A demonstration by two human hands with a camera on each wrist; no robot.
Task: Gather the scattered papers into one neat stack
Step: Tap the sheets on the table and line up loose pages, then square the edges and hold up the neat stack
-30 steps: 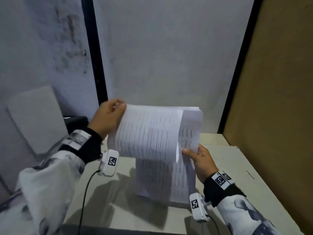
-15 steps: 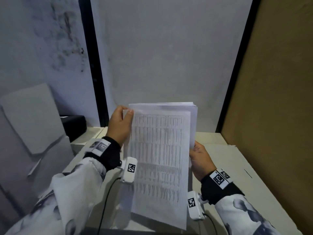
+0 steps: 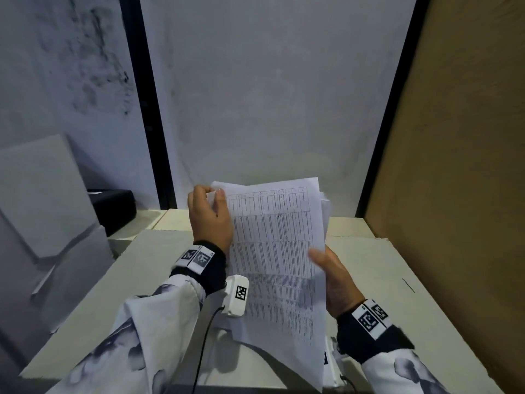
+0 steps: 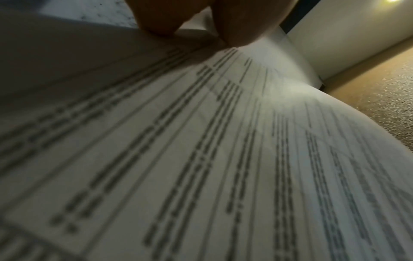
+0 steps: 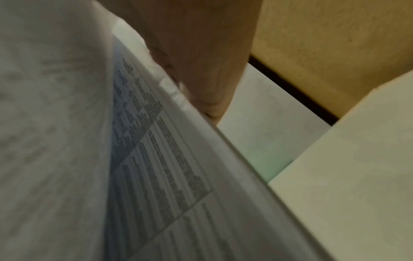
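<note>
A stack of white printed papers (image 3: 277,265) with table rows is held upright and tilted above the pale table (image 3: 369,268). My left hand (image 3: 208,216) pinches the stack's upper left corner, thumb on the front sheet. My right hand (image 3: 335,275) grips the right edge near the middle, thumb across the front. In the left wrist view the front sheet (image 4: 223,159) fills the frame under my fingers (image 4: 234,26). The right wrist view shows the sheets' edges (image 5: 178,159) fanned apart, with my fingers (image 5: 201,53) behind them. The sheets' top edges are uneven at the right.
A brown board wall (image 3: 454,166) stands close on the right. Grey panels (image 3: 42,200) lean at the left, beside a black box (image 3: 113,209). A white wall with a black post (image 3: 147,109) stands behind the table.
The curled-over front sheet has been laid flat against the stack. My left hand came in and down to the upper left corner, and the stack now sits lower and nearer to me.
</note>
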